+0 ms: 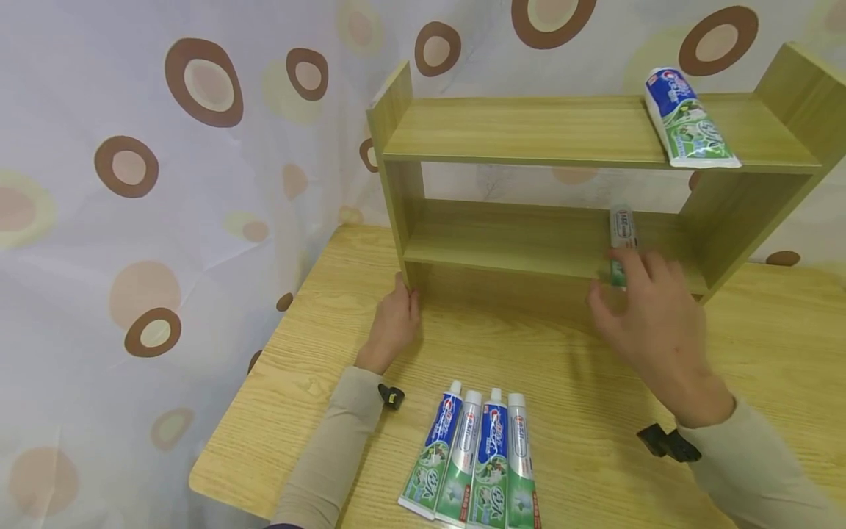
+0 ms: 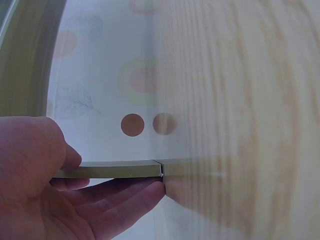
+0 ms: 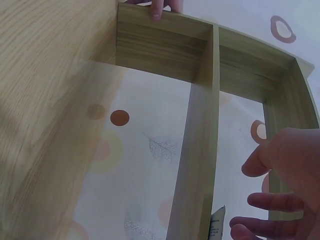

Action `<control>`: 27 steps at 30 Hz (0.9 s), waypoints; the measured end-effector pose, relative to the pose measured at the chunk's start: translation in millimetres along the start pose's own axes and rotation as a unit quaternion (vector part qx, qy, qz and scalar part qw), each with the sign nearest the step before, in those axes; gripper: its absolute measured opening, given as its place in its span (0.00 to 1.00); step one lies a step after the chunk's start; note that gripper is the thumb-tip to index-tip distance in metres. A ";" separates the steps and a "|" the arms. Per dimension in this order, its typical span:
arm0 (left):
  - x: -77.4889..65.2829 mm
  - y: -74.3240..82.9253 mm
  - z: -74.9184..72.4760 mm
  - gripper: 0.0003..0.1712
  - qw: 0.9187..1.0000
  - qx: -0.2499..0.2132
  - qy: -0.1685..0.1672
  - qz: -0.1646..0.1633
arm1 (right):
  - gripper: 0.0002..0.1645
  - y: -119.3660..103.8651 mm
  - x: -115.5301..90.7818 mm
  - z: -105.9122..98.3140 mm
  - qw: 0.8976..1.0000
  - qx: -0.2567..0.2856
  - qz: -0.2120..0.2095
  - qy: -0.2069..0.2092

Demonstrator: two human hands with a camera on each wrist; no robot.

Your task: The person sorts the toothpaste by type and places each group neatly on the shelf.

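A small two-tier wooden shelf (image 1: 509,231) stands on the table. My left hand (image 1: 391,327) grips the lower part of its left side panel (image 2: 115,171), thumb on one face and fingers on the other. On the lower tier lies a silver and green toothpaste tube (image 1: 623,226), its near end partly hidden by my right hand (image 1: 661,327). In the right wrist view, the thumb and fingers of that hand are spread apart beside the tube's end (image 3: 216,225), with nothing between them. A blue and green toothpaste tube (image 1: 690,121) lies on the top tier at the right, its flat end jutting over the edge.
Several toothpaste tubes (image 1: 489,463) lie side by side on the wooden table (image 1: 284,411), caps towards the shelf. Behind the shelf hangs a white sheet (image 1: 211,169) with brown rings. The shelf's right side panel (image 1: 780,176) rises close past my right hand.
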State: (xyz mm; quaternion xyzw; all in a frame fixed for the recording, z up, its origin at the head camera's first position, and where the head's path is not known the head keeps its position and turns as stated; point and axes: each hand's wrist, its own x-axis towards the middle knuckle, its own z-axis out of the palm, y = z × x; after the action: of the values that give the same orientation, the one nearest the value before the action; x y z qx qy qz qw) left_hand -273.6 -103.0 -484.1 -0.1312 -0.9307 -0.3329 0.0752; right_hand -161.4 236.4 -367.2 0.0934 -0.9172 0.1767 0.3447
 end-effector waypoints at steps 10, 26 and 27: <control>-0.7 -3.0 0.8 0.19 1.000 0.004 0.002 0.005 | 0.26 -9.0 -14.3 8.5 1.000 0.011 -0.006 -0.008; 0.1 -1.5 0.3 0.20 1.000 0.008 0.003 0.011 | 0.26 -21.5 -33.5 17.6 0.999 0.003 -0.033 -0.023; 0.1 -1.5 0.3 0.20 1.000 0.008 0.003 0.010 | 0.26 -22.2 -34.3 17.8 0.999 0.004 -0.033 -0.026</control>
State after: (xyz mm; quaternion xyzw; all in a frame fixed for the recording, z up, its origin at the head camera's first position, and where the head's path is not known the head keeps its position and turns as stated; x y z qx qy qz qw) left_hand -274.2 -103.9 -485.2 -0.1390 -0.9319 -0.3247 0.0827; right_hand -140.0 210.8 -396.8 0.1295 -0.9214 0.1665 0.3264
